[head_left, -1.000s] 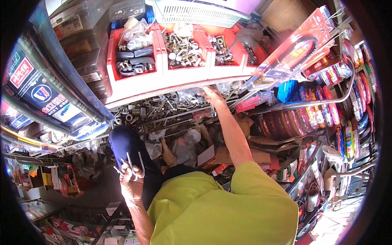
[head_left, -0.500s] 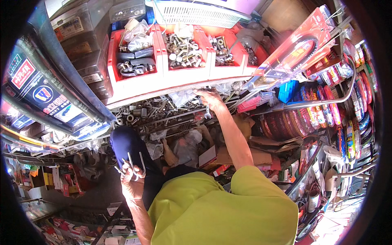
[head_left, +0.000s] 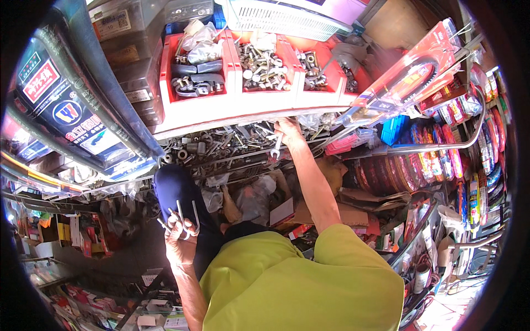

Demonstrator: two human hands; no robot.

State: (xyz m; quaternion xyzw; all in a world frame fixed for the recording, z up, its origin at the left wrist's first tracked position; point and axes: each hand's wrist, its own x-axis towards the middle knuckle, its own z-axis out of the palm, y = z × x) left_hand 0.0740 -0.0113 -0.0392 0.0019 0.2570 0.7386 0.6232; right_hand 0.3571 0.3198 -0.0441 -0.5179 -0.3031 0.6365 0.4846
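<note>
My left hand (head_left: 181, 243) is raised near my knee at the left, its fingers closed round several bent metal rods (head_left: 195, 215) that stick up and curve out between them. Under the lip of the red-bin shelf, my right hand (head_left: 287, 130) reaches over a tray of loose metal hardware (head_left: 221, 140). An open-end wrench (head_left: 275, 151) hangs down from the right hand's fingers, its forked jaw toward me. The right fingertips are partly hidden by the shelf edge and the hand itself.
Red bins (head_left: 265, 99) of bolts and fittings stand above the tray. Packaged goods (head_left: 403, 71) jut out at the right, near a curved metal rail (head_left: 436, 147). Black packaged tubing (head_left: 83, 105) rises at the left. Cardboard (head_left: 331, 212) and plastic bags (head_left: 255, 193) lie below the tray.
The view has shifted, so the bins appear farther right and lower. Against the tray, my right hand and the wrench have moved left; the wrench tilts more. The left hand still grips the rods.
</note>
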